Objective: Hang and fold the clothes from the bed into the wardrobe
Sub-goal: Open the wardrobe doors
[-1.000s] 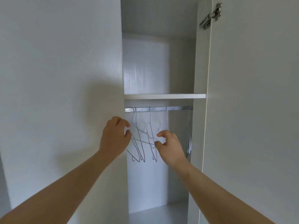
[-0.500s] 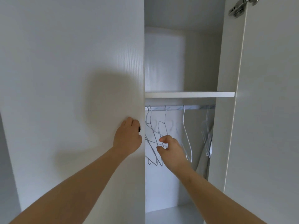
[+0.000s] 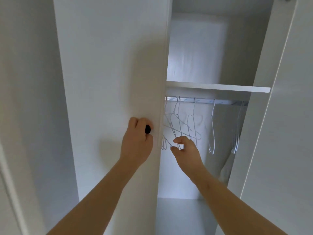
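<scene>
Wardrobe [image 3: 110,65] is white with a black knob [image 3: 147,129], wire hangers [image 3: 212,126] on its rail [image 3: 205,100].

Both hands [image 3: 137,141] [image 3: 187,150] outstretched, fingers [image 3: 135,122] curled

Nothing to read here: no text, label, brand, number or sign shows anywhere on the wardrobe [image 3: 237,56], not on its door [image 3: 110,65], shelf [image 3: 218,88], rail [image 3: 203,100] or knob [image 3: 147,129].
</scene>
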Action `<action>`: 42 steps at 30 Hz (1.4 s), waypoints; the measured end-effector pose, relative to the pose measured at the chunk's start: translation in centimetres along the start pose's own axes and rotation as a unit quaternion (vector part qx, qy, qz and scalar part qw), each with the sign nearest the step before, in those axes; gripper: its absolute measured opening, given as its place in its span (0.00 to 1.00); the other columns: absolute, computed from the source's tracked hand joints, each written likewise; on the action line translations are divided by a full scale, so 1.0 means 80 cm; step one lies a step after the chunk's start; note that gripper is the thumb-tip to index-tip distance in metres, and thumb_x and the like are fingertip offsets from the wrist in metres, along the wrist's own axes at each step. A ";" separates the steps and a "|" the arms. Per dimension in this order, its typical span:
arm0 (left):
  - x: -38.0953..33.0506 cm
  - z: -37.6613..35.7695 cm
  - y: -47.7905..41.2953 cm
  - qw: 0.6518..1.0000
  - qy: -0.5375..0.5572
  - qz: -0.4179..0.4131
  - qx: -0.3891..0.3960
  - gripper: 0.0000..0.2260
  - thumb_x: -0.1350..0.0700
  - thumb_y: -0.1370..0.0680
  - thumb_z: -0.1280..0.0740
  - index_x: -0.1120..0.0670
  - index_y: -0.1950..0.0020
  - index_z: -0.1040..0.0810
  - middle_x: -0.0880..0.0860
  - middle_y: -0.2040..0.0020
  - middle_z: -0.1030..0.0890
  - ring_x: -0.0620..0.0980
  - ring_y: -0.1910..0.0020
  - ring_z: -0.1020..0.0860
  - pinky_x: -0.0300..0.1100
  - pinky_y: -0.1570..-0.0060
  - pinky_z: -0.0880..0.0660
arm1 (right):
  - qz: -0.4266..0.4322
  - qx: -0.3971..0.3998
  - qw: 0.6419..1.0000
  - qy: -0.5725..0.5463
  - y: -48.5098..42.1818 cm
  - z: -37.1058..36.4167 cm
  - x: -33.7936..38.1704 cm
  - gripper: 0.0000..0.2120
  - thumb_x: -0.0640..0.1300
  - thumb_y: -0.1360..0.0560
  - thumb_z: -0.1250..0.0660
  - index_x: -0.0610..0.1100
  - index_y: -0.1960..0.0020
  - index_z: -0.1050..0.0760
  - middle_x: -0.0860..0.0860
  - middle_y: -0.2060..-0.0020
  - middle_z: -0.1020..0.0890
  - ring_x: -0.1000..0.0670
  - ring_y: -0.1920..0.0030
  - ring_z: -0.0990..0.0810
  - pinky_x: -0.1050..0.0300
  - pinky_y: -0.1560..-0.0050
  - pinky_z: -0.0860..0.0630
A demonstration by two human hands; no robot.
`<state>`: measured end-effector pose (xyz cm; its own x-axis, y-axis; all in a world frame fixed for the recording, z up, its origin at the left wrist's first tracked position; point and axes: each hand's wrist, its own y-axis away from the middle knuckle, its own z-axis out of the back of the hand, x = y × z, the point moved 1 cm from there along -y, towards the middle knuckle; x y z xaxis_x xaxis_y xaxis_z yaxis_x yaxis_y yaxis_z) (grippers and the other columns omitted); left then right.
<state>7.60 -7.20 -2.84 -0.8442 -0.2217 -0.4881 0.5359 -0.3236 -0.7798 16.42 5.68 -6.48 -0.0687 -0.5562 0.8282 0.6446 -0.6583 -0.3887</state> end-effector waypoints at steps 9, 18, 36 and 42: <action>-0.002 0.137 0.075 0.980 0.162 0.105 -0.047 0.18 0.70 0.27 0.40 0.46 0.60 0.26 0.46 0.56 0.29 0.37 0.59 0.27 0.27 0.54 0.31 | 0.029 0.114 0.993 -0.007 0.080 -0.051 0.039 0.08 0.43 0.23 0.38 0.52 0.45 0.30 0.54 0.45 0.31 0.60 0.62 0.27 0.72 0.68 0.32; 0.044 0.238 0.118 0.942 0.108 0.254 -0.189 0.11 0.50 0.22 0.40 0.54 0.59 0.25 0.51 0.67 0.23 0.44 0.67 0.25 0.47 0.58 0.27 | 0.095 0.175 0.979 -0.045 0.124 -0.118 0.107 0.09 0.41 0.24 0.37 0.48 0.45 0.28 0.52 0.47 0.29 0.56 0.59 0.27 0.64 0.56 0.33; 0.159 0.378 0.146 0.941 -0.054 0.287 -0.171 0.06 0.58 0.25 0.34 0.56 0.59 0.31 0.52 0.68 0.28 0.55 0.65 0.28 0.44 0.64 0.31 | 0.104 0.217 0.968 -0.066 0.184 -0.288 0.217 0.07 0.42 0.24 0.38 0.52 0.48 0.30 0.53 0.44 0.29 0.55 0.55 0.26 0.65 0.55 0.32; 0.173 0.384 0.156 0.964 -0.033 0.240 -0.111 0.05 0.53 0.24 0.35 0.47 0.53 0.31 0.47 0.66 0.24 0.40 0.67 0.26 0.30 0.71 0.32 | 0.087 0.192 0.977 -0.043 0.201 -0.317 0.224 0.07 0.42 0.24 0.37 0.50 0.47 0.30 0.54 0.46 0.29 0.52 0.44 0.27 0.62 0.46 0.33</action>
<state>3.06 -42.59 -7.31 -0.4927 -0.3571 -0.7936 0.8423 0.0335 -0.5380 6.21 -27.73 -8.14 0.1207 -0.5871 0.8004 0.8804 -0.3092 -0.3595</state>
